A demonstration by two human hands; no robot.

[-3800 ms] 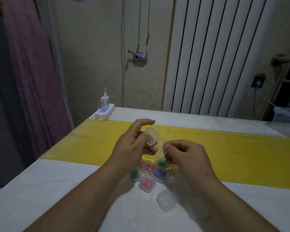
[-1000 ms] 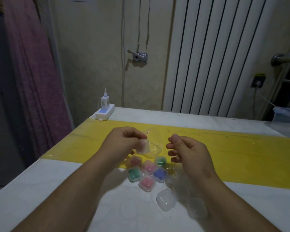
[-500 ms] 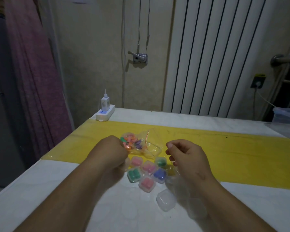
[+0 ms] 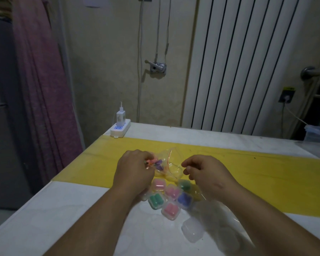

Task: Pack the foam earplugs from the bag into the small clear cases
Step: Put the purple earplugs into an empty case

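1. The clear bag lies on the yellow strip of the table. Loose earplugs (orange, purple and pink) are bunched in its left end.
2. The left hand has its fingers curled over that left end of the bag and grips it where the earplugs sit.
3. The right hand is just right of the bag, fingers curled toward its edge; I cannot tell whether they pinch the plastic.
4. Just in front of the bag, nearer the person, six filled cases cluster together, touching: three pink, two green, one blue.
5. An empty case stands further from the bag, beyond that cluster and apart from it.
6. Well behind the bag, to its left, a power strip sits at the table's back corner.
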